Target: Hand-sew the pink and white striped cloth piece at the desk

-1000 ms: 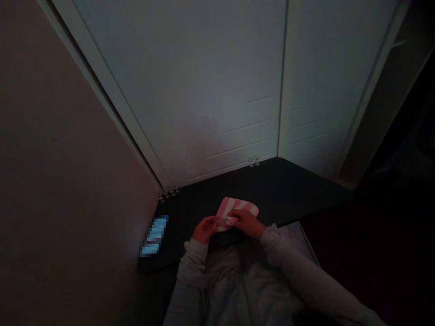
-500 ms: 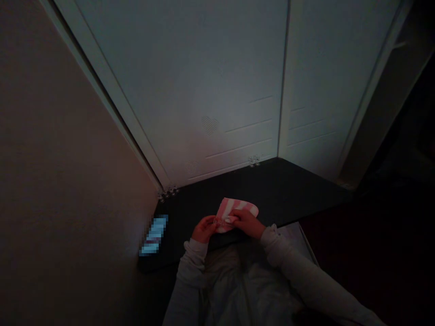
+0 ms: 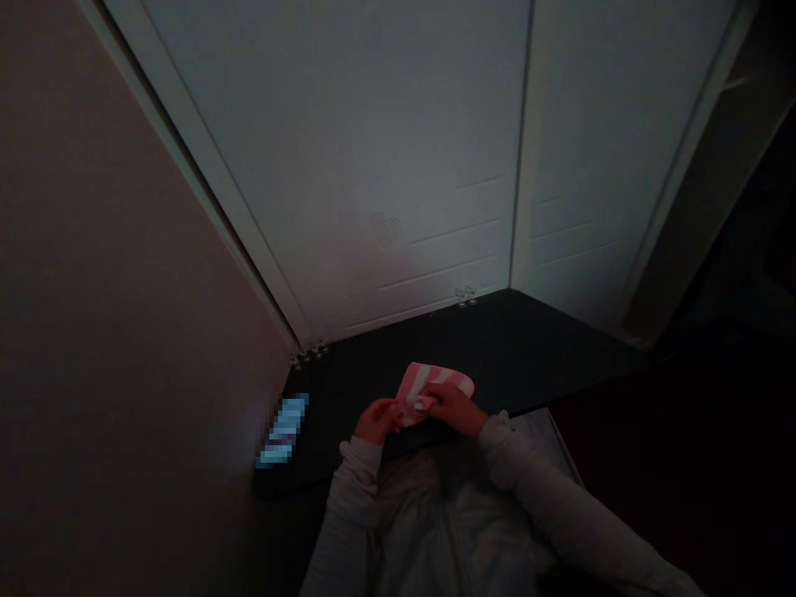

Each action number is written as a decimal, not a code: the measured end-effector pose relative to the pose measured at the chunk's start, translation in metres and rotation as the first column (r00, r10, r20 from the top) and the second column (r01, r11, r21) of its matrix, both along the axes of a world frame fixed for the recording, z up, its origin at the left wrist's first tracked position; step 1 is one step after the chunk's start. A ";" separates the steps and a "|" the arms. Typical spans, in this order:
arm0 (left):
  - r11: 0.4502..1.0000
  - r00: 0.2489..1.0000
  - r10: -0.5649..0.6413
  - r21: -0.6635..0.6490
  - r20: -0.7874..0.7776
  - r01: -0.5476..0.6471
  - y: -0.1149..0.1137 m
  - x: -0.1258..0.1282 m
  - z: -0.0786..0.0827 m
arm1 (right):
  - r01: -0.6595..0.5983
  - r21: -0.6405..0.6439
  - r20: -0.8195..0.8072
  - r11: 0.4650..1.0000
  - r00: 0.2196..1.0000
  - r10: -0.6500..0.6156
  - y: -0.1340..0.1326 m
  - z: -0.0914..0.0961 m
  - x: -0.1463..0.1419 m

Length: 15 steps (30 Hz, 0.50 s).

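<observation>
A pink-and-white striped piece of cloth (image 3: 410, 384), rounded at its right end, lies above the near part of the dark tabletop (image 3: 522, 348). My left hand (image 3: 377, 420) is closed at its lower left edge, fingertips pinched together. From the right, my right hand (image 3: 452, 405) reaches across the cloth and grips it, with a small pale bit at the thumb and finger. Dim light hides what that pale bit is and the finer detail between the two hands.
A bright blurred-out rectangle (image 3: 283, 431) is at the table's left end. Several small clear objects (image 3: 309, 355) stand at the back left corner, more (image 3: 465, 296) along the back edge. White panels (image 3: 348, 149) rise behind; a wall (image 3: 124, 332) closes the left. A pale flat box-like thing (image 3: 547, 435) sits by my right forearm.
My left hand has shifted slightly, its fingers curling closer at the cloth's edge. My right hand and the cloth stay nearly in place.
</observation>
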<state>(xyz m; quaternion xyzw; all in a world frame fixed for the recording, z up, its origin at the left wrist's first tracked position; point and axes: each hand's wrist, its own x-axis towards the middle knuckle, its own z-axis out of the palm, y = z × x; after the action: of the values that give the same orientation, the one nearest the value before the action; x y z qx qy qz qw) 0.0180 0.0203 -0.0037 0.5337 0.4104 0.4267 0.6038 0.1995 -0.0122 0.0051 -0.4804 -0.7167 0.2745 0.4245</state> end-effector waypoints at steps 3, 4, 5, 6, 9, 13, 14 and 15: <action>1.000 0.999 -0.005 -0.003 -0.053 0.005 0.001 0.001 0.000 | -0.011 -0.007 -0.022 1.000 1.000 0.011 0.000 0.000 0.000; 1.000 0.997 -0.013 -0.010 -0.073 0.012 0.001 0.001 0.000 | -0.019 -0.011 -0.028 1.000 0.999 0.019 0.000 0.000 0.000; 1.000 0.996 -0.018 -0.018 -0.091 0.016 0.002 0.001 0.000 | -0.027 -0.015 -0.033 1.000 0.999 0.026 0.000 0.000 0.000; 1.000 0.994 -0.020 -0.022 -0.104 0.017 0.002 0.001 0.000 | -0.033 -0.018 -0.039 0.999 0.999 0.032 0.000 -0.001 0.000; 1.000 0.990 -0.024 -0.009 -0.141 0.023 0.004 0.001 -0.003 | -0.052 -0.025 -0.060 0.998 0.997 0.050 0.000 -0.001 0.000; 1.000 0.990 -0.024 0.017 -0.137 0.027 0.006 -0.001 -0.005 | -0.071 -0.018 -0.049 0.997 0.996 0.070 0.000 0.001 0.000; 0.999 0.992 -0.023 0.023 -0.127 0.026 0.005 -0.002 -0.005 | -0.067 -0.015 -0.037 0.998 0.997 0.066 0.000 0.001 0.000; 0.999 0.993 -0.020 0.030 -0.118 0.024 0.005 -0.002 -0.005 | -0.062 -0.012 -0.025 0.998 0.998 0.062 0.000 0.001 0.000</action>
<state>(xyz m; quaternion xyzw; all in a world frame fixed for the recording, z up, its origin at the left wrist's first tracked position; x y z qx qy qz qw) 0.0160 0.0253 -0.0082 0.5720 0.4324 0.3943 0.5748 0.1993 -0.0120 0.0066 -0.4571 -0.7244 0.2979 0.4214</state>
